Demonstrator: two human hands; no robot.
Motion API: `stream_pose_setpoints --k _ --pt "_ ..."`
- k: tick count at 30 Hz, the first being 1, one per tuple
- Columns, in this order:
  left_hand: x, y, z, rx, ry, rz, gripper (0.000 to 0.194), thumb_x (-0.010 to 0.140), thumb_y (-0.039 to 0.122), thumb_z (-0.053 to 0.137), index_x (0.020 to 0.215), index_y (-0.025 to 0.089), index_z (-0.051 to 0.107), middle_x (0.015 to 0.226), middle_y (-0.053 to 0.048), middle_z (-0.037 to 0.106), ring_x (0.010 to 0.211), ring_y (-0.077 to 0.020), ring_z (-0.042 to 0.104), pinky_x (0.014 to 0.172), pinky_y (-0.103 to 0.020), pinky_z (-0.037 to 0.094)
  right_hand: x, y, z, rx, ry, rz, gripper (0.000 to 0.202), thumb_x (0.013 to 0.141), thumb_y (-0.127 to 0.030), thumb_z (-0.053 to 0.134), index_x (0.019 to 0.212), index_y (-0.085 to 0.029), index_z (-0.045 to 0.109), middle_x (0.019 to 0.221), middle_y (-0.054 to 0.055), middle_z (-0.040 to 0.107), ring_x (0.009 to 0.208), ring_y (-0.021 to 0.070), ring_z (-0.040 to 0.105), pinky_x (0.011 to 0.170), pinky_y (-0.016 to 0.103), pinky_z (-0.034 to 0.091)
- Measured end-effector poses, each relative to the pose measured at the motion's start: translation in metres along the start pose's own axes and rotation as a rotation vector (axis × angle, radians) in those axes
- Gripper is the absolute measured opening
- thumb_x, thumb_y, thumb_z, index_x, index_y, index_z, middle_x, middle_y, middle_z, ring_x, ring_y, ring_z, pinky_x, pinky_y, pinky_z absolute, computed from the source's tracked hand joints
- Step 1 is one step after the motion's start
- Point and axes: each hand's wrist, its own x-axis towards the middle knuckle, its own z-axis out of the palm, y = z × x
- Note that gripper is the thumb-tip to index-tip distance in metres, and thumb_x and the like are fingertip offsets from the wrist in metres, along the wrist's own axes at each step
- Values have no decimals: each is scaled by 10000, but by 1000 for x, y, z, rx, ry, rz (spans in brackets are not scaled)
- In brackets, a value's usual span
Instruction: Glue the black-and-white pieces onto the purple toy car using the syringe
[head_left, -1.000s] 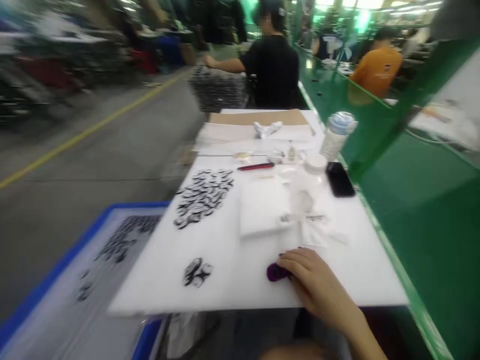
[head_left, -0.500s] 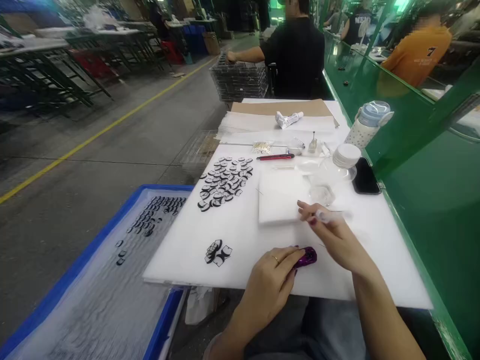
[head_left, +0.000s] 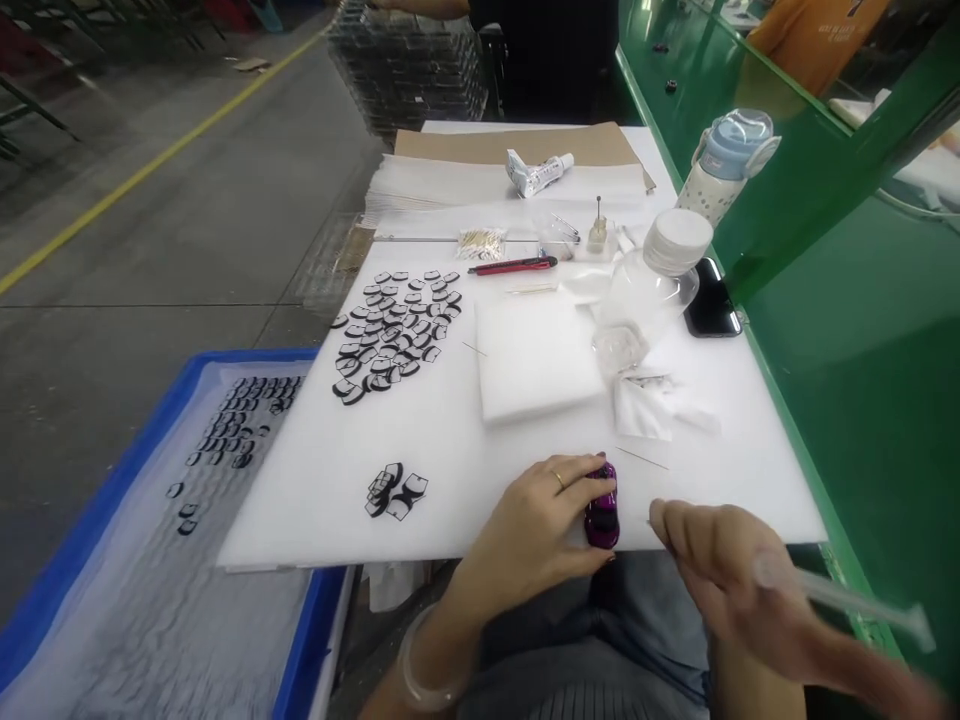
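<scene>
A small purple toy car (head_left: 602,518) stands on the white table top near its front edge, its length running away from me. My left hand (head_left: 534,522) grips it from the left, fingers over its far end and thumb at its near end. My right hand (head_left: 739,565), smeared by motion, is closed round a clear syringe (head_left: 862,598) at the right of the car, apart from it. The syringe's flanged end points back to the right; its tip is hidden or too blurred to make out. A thin needle-like rod (head_left: 642,458) lies just beyond the car.
Several black-edged small parts (head_left: 397,330) lie at the left, with a smaller cluster (head_left: 395,492) nearer. A white foam pad (head_left: 536,350), red cutter (head_left: 513,266), clear bottle (head_left: 652,285), phone (head_left: 711,300) and crumpled tissue (head_left: 643,405) surround the work area. A blue-rimmed tray (head_left: 191,375) stands lower left.
My view has tipped down. The purple car has turned from sideways to lengthwise under my left hand. My right hand has moved nearer to me and to the right with the syringe.
</scene>
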Motion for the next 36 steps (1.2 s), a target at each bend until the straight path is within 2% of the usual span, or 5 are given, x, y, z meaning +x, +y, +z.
stream_pose_setpoints --k 4,7,12,29,36 --pt "5 7 18 -63 254 -62 512 591 226 821 1080 181 677 1143 -85 708 1028 -287 668 879 -469 569 22 -2 4 476 -41 -55 676 859 -709 538 496 -190 303 431 -41 174 455 120 196 533 331 250" --pt "6 8 23 -109 320 -79 485 566 206 785 1042 189 694 1099 -72 727 983 -276 688 858 -458 572 32 6 3 632 5 22 720 809 -807 478 513 -190 256 441 -44 164 455 109 160 501 323 216" --pt "7 5 22 -134 321 -77 502 543 203 781 1039 193 703 1095 -61 734 979 -267 696 848 -445 575 35 15 2 668 -10 68 739 784 -864 385 518 -187 252 459 -41 162 466 101 153 493 320 198" --pt "7 6 19 -132 301 -87 501 536 203 808 1027 179 710 1099 -79 734 968 -274 696 838 -459 583 31 16 5 630 -13 24 714 785 -840 396 527 -188 261 460 -48 172 467 94 153 508 318 211" --pt "6 7 19 -141 289 -97 497 550 207 811 1036 179 712 1109 -84 729 986 -278 689 860 -468 578 30 18 4 595 -34 24 660 800 -719 541 523 -193 254 451 -51 179 460 99 146 505 318 210"
